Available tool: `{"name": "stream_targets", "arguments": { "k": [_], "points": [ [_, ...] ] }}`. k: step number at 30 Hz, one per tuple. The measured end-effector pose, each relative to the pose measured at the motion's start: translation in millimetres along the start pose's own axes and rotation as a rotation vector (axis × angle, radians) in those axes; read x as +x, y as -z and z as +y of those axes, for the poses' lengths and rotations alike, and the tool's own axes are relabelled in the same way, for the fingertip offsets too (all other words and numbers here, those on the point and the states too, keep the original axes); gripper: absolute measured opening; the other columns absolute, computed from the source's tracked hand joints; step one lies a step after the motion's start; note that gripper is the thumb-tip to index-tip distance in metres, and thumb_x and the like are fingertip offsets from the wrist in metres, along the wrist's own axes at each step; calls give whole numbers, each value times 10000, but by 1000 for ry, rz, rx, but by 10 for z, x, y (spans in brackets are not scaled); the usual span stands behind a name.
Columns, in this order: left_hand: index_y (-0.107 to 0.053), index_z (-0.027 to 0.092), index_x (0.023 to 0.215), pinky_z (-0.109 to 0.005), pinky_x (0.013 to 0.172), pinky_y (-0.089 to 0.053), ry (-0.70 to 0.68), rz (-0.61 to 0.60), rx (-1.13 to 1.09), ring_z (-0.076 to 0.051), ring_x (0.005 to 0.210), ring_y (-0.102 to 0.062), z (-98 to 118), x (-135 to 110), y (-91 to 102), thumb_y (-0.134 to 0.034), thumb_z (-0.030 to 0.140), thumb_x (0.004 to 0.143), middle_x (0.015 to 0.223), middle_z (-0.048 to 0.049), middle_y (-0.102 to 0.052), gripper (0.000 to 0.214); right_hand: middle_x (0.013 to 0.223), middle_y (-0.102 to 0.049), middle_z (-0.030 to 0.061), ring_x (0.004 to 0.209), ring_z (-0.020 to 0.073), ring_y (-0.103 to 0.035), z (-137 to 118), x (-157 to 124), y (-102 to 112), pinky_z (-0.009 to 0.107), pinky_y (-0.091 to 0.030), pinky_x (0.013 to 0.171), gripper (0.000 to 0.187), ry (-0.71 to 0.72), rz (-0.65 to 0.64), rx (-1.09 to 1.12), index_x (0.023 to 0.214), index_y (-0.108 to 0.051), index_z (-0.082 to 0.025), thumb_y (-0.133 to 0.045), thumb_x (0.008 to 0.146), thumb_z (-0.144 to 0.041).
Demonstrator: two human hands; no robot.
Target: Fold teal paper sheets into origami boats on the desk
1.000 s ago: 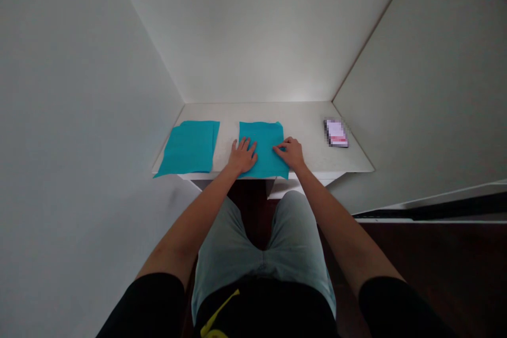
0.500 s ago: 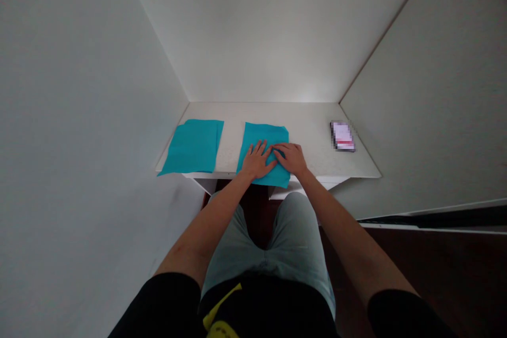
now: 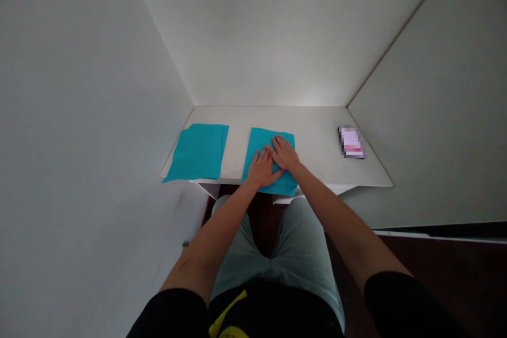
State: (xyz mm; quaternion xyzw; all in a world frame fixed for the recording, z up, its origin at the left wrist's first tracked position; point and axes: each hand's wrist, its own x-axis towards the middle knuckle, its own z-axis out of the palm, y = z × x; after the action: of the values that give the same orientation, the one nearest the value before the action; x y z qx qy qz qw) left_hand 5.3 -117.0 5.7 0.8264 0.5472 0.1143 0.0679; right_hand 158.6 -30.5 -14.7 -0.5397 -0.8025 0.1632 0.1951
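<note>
A turquoise cloth (image 3: 259,140) lies flat on the white tabletop in front of me, with its near edge hanging a little past the table's front. My left hand (image 3: 261,170) rests palm-down on it, fingers stretched out. Against it, slightly farther up and to the right, my right hand (image 3: 285,153) also lies flat on the cloth, and the fingers of the two hands meet or overlap. Part of the cloth's middle is hidden under both hands. To the left is a stack of turquoise cloths (image 3: 199,153), its layers offset at the edges and one corner poking over the front edge.
A phone (image 3: 351,142), its screen lit and pixelated, lies at the right of the white table (image 3: 317,121). Walls close in the table at the left, back and right. Below the front edge, my knees are near a white panel under the table.
My right hand has slid up and its fingers have straightened from a bent pose to lying flat. My left hand stays on the cloth. The whole view has shifted slightly.
</note>
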Motion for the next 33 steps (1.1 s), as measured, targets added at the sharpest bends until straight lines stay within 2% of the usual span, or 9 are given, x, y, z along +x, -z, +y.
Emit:
{"name": "stream_targets", "arguments": {
  "k": [4,8,12,15,20,23,26,30,33],
  "points": [
    [-352,92,1737,-503,1410,-141,85,-7,-26,-302,1717,-226,-47,85,-16,-430,505,1082,1808,-174,-317,778,1809,-320,175,1699,354,-265,123,76,19,568,-147,1400,1004,-9,-1,-14,1730,-387,-112,-207,1048,-827],
    [-425,119,1709,-518,1400,-179,173,5,-80,-306,1711,-246,-258,349,-7,-373,344,1089,1822,-145,-300,662,1815,-320,137,1704,334,-254,143,59,20,560,-145,1403,956,3,8,-16,1744,-369,-156,-196,1063,-804],
    [-414,134,1715,-524,1405,-154,123,14,-132,-314,1707,-253,-516,630,6,-399,359,1078,1819,-137,-314,676,1826,-277,158,1709,340,-235,97,50,8,554,-119,1407,990,-9,-13,-42,1745,-349,-109,-160,1063,-801],
    [-347,90,1736,-507,1411,-124,133,41,-145,-319,1712,-234,-607,732,3,-439,394,1063,1822,-166,-296,744,1834,-252,167,1710,352,-225,76,69,10,541,-113,1409,1003,-38,-19,-53,1748,-327,-84,-173,1062,-799],
    [-305,56,1743,-493,1412,-114,185,10,-66,-303,1719,-213,-553,727,57,-377,458,1086,1829,-174,-267,773,1837,-224,178,1717,341,-202,81,147,130,538,-125,1406,963,-61,-65,-128,1754,-284,-55,-147,1087,-736],
    [-297,27,1739,-462,1414,-115,211,-9,10,-293,1723,-199,-495,708,120,-331,533,1099,1836,-175,-244,817,1829,-204,221,1718,349,-191,19,152,240,551,-108,1401,953,-163,-84,-219,1740,-258,12,-146,1104,-689],
    [-300,14,1735,-464,1413,-126,229,-11,33,-299,1723,-199,-468,715,160,-332,537,1096,1836,-178,-237,826,1808,-246,255,1711,353,-216,-161,-3,249,566,-77,1400,868,-211,-58,-279,1718,-285,52,-190,1130,-579],
    [-304,-5,1728,-472,1413,-108,275,9,38,-311,1725,-190,-469,744,157,-344,512,1088,1827,-197,-253,824,1809,-273,209,1704,313,-259,-395,-485,89,529,-162,1395,756,-43,-51,-265,1723,-326,2,-216,1141,-469],
    [-287,-31,1724,-479,1412,-97,272,15,38,-320,1728,-171,-473,750,123,-339,522,1084,1830,-212,-230,848,1814,-250,203,1706,320,-250,-360,-896,75,531,-175,1397,777,8,-39,-278,1724,-334,-11,-250,1147,-525]
  ]
}}
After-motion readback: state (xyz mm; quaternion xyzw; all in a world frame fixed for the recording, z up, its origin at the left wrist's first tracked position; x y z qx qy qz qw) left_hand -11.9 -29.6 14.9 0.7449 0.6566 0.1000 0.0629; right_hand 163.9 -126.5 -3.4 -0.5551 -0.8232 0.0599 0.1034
